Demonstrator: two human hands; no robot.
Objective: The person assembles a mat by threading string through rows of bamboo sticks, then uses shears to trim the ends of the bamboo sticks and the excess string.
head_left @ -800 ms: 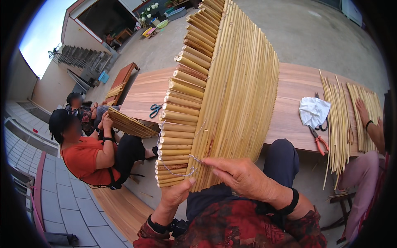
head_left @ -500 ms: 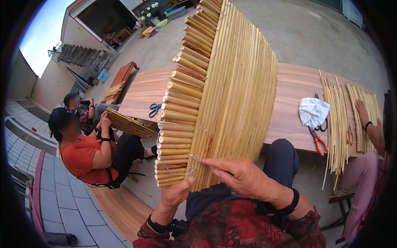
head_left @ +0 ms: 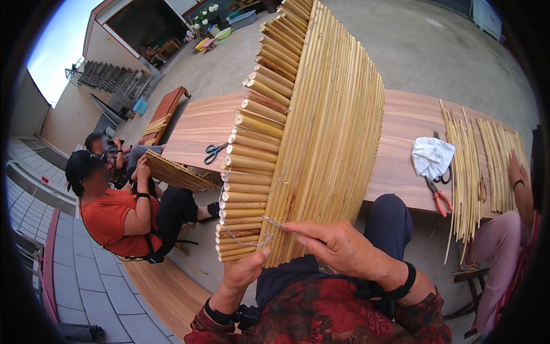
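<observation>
A stiff mat of yellow stalks (head_left: 321,126), bound side by side, stands tilted up in front of me. Its cut ends face left. My left hand (head_left: 244,269) grips the near lower corner, with the thumb on top and the other fingers hidden underneath. A thin pale twine (head_left: 246,243) loops over the stalk ends by that thumb and crosses to the right. My right hand (head_left: 338,245) pinches the twine between thumb and forefinger, close against the mat's surface.
Behind the mat is a wooden table (head_left: 395,120) with scissors (head_left: 213,152), red-handled pliers (head_left: 439,198), a white cloth (head_left: 432,156) and loose stalks (head_left: 461,183). A person in orange (head_left: 117,212) holds another mat at left. A co-worker's hand (head_left: 517,172) rests on stalks at right.
The mat has tilted slightly, its left edge shifting a little right. My hands keep their hold on mat and twine. The right co-worker's hand has slid along the stalks.
</observation>
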